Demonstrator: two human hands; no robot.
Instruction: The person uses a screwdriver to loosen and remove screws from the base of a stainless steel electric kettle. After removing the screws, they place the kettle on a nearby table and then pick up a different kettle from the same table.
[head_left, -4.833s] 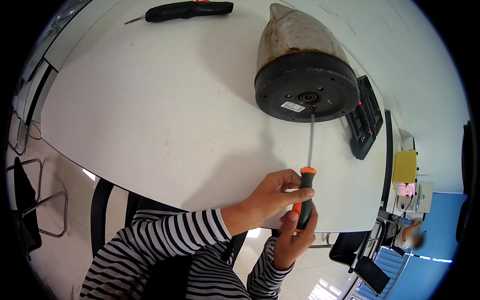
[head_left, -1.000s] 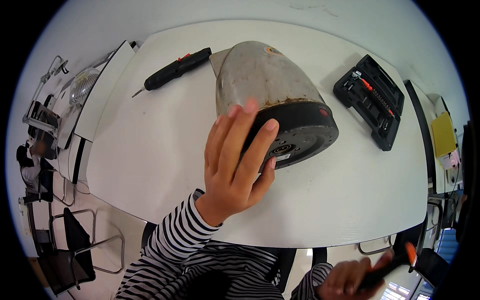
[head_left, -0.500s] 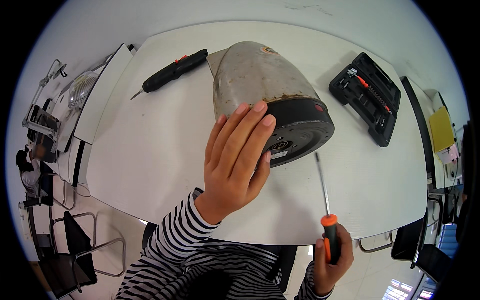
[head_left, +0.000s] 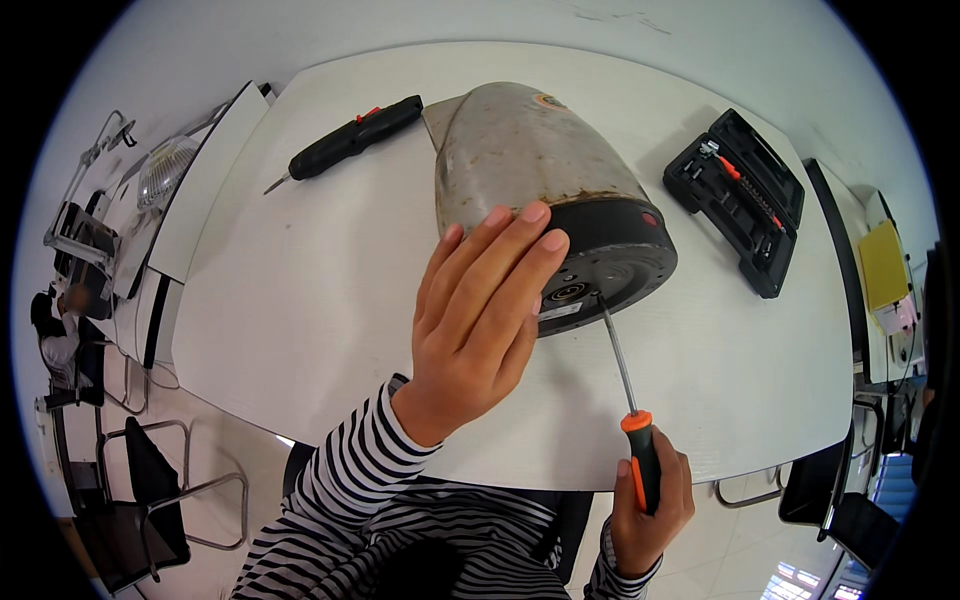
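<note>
A stained steel kettle [head_left: 535, 150] lies on its side on the white table [head_left: 300, 300], its black base [head_left: 628, 250] facing me. My left hand [head_left: 480, 330] lies over the lower left of the kettle and base, holding it with long fingers; the thumb is partly hidden. My right hand [head_left: 650, 500] grips a green-and-orange screwdriver [head_left: 638, 435], whose tip meets a small hole beside the ringed centre of the base. A black electric screwdriver [head_left: 350, 140] lies at the back left. An open black bit case [head_left: 705, 195] rests at the back right.
A wall [head_left: 640, 20] runs behind the table. Chairs [head_left: 140, 470] stand at lower left and right. At far left a person [head_left: 60, 340] sits by desks and a lamp [head_left: 160, 175]. A yellow object [head_left: 880, 260] sits on the right-hand desk.
My left hand has gone from the screwdriver to the kettle, which now lies differently. Over the last second the screwdriver in my right hand has risen leftward until its tip meets the base.
</note>
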